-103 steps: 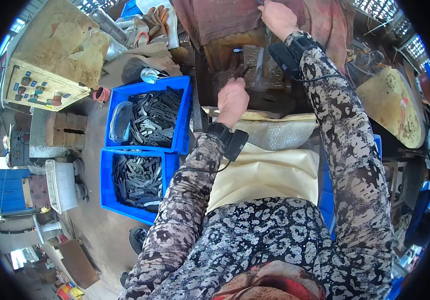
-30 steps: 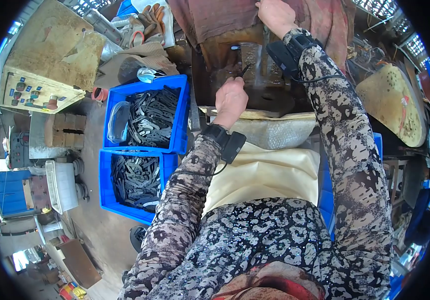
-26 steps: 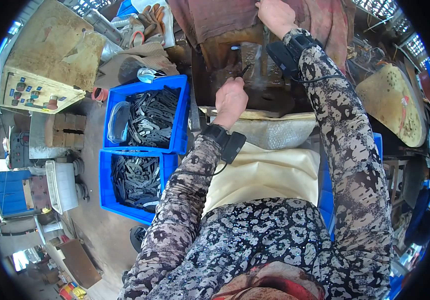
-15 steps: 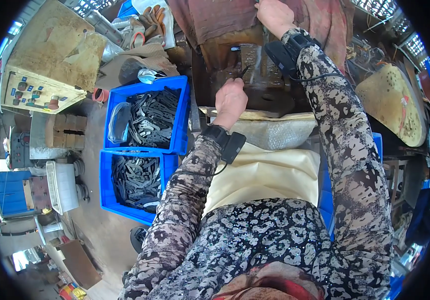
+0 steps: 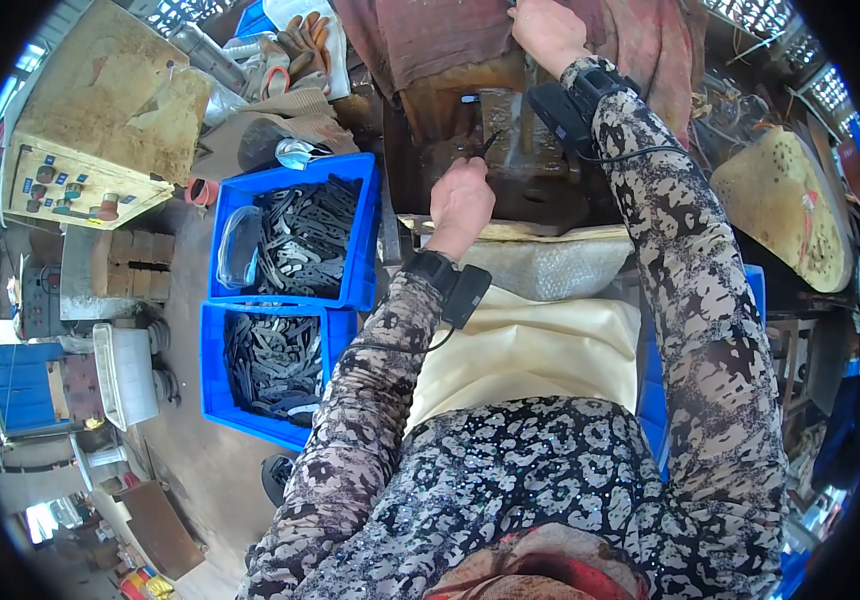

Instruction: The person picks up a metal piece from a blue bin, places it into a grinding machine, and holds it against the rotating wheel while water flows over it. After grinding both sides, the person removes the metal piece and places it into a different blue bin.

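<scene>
My left hand (image 5: pixel 463 200) is closed over the near side of a wet, brown-stained machine bed (image 5: pixel 540 150). A thin dark piece (image 5: pixel 491 141) sticks out past its fingers, and the rest of that piece is hidden in the fist. Water or a whitish streak shows on the bed just beyond. Higher up, my right hand (image 5: pixel 550 38) is curled at the top edge of the view, in front of a reddish-brown cloth (image 5: pixel 450 40) that drapes over the machine. Whatever its fingers grip is too small or hidden to name.
To the left stand two blue bins (image 5: pixel 372 235) with many dark flat metal pieces (image 5: pixel 300 235); a clear plastic tub (image 5: pixel 240 248) rests in the far one. A control box (image 5: pixel 70 190) with knobs stands farther left. Bubble wrap (image 5: pixel 560 268) covers the near edge.
</scene>
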Tool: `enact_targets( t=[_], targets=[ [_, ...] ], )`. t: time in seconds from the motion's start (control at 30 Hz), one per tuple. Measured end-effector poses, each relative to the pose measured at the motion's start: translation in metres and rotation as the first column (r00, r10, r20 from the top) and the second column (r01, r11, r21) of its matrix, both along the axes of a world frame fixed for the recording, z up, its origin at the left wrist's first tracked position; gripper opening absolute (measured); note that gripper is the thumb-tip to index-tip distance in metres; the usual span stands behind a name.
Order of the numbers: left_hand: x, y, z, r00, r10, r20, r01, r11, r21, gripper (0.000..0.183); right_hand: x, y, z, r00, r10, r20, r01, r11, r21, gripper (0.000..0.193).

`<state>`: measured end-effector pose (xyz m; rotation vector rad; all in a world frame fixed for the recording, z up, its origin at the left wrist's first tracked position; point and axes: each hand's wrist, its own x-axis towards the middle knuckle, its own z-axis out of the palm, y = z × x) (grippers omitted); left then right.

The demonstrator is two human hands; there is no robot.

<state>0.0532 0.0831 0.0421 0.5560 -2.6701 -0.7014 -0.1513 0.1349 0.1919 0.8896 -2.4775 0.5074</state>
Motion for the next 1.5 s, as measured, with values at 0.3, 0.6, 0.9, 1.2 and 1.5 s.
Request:
enact_targets(
  t=[0.3,0.6,0.9,1.2,1.5],
  targets=[
    [0.001,0.0,0.004,1.0,-0.01,0.013,0.011,1.0,-0.022,0.019,-0.004,-0.001,-0.004,1.0,0.012,-0.018,-0.012,1.0,-0.025,0.021],
    [0.001,0.001,0.004,1.0,0.001,0.008,-0.001,1.0,0.012,0.02,-0.004,-0.001,-0.003,1.0,0.013,-0.01,-0.013,1.0,-0.017,0.021],
    [0.0,-0.001,-0.001,1.0,-0.003,-0.011,0.004,1.0,0.003,0.019,0.001,0.001,0.001,1.0,0.009,0.027,-0.009,1.0,0.016,0.023],
    [-0.005,-0.006,0.0,0.997,0.023,-0.076,-0.027,0.999,-0.039,0.016,-0.016,-0.011,-0.005,0.998,-0.051,0.034,0.05,0.999,0.007,0.027],
    [-0.012,-0.042,-0.031,0.837,0.138,-0.529,-0.011,0.971,0.237,0.02,0.06,0.042,-0.028,0.99,0.132,-0.052,-0.138,0.984,-0.114,0.029]
  ],
)
